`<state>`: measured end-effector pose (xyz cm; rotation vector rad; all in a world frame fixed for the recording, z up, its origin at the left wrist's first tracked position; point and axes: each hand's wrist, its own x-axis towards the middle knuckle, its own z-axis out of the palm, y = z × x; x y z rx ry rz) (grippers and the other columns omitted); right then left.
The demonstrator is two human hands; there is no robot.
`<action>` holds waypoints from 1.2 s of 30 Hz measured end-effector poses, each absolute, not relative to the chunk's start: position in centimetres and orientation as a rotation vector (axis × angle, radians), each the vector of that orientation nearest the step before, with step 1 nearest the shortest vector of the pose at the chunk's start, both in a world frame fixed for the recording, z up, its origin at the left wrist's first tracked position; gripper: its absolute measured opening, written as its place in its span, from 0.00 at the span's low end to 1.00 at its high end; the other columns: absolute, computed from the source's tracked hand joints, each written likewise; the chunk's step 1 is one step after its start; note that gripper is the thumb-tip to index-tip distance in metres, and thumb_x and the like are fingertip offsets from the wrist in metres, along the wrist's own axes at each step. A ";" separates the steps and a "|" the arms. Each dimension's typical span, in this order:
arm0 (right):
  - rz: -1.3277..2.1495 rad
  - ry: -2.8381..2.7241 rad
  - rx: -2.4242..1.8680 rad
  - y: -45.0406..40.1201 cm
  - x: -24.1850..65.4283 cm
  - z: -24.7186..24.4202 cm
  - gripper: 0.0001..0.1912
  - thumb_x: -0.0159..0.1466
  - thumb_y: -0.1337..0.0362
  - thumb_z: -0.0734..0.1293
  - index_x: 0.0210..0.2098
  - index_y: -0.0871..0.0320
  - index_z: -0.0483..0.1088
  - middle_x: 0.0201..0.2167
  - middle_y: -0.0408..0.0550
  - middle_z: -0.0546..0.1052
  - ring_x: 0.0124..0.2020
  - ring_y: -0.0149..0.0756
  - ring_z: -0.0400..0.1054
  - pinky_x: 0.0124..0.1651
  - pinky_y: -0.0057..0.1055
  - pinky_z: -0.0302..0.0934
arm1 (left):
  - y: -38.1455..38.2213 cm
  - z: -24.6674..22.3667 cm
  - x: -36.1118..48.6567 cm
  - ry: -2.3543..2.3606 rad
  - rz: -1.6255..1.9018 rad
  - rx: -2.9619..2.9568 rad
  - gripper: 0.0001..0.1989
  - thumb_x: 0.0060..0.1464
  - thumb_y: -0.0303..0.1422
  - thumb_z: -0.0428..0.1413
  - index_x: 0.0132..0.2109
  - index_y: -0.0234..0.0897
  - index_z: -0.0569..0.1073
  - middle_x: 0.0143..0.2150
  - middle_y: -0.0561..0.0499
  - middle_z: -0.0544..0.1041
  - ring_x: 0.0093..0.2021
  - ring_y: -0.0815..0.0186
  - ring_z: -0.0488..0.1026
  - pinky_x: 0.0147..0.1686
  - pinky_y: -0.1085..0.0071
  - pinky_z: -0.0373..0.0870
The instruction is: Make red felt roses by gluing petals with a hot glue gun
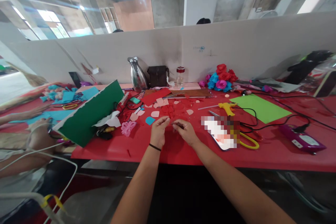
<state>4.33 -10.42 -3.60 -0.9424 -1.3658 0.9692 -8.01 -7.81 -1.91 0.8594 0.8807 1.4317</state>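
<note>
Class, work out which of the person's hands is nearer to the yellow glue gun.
Right. The right hand is left of the yellow glue gun and closer to the person; the left hand is on that same side, farther from it.

Bare strip of red tabletop (110,151) along front edge, L of L hand (158,133): room for a low pass. Just R of R hand (186,132), phone (222,138), yellow-handled scissors (252,142) & glue gun (228,107) obstruct. Further L, slanted green board (90,117) blocks sideways reach. Ahead, low paper scraps (155,114), then flask (138,77) nr partition (162,47).
</note>
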 end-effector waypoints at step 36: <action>1.149 -1.426 -0.781 -10.3 4.2 -3.6 0.10 0.58 0.56 0.66 0.28 0.56 0.66 0.18 0.38 0.65 0.21 0.29 0.58 0.29 0.29 0.54 | -8.3 -1.1 -8.7 0.770 1.378 0.972 0.14 0.31 0.27 0.67 0.29 0.36 0.74 0.31 0.55 0.72 0.34 0.72 0.67 0.38 0.74 0.64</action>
